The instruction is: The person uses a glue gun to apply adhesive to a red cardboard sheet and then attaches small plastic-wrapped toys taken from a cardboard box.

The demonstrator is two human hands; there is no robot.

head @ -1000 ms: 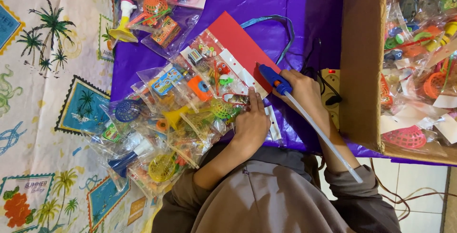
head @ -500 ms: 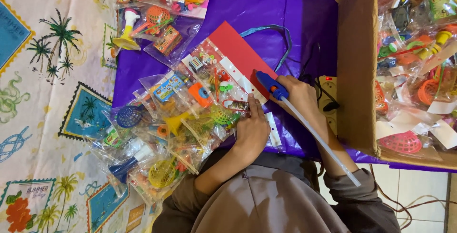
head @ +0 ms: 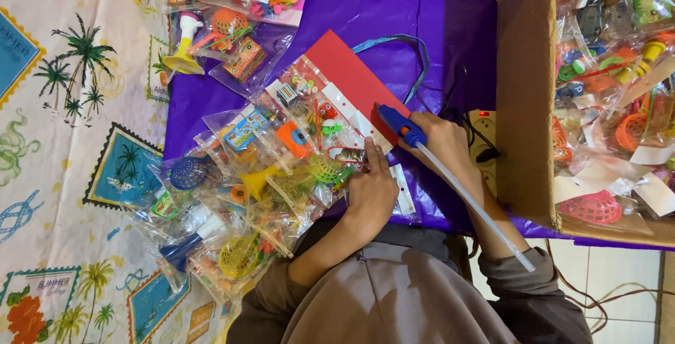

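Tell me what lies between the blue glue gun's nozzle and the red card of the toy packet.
Nothing visible does. The right hand holds the blue glue gun with its nozzle at the edge of the red card, while the left hand presses the clear plastic toy packet flat.

1. The toy bags [head: 281,168] are piled on the sheet [head: 436,21], which lies over the patterned cloth [head: 63,175].
2. The card [head: 348,77] sits at the pile's far right edge.
3. The glue gun [head: 402,127] is just right of the card, with the power strip [head: 485,140] right behind it.
4. The cardboard box [head: 527,105] stands farthest right, with more bags in it.
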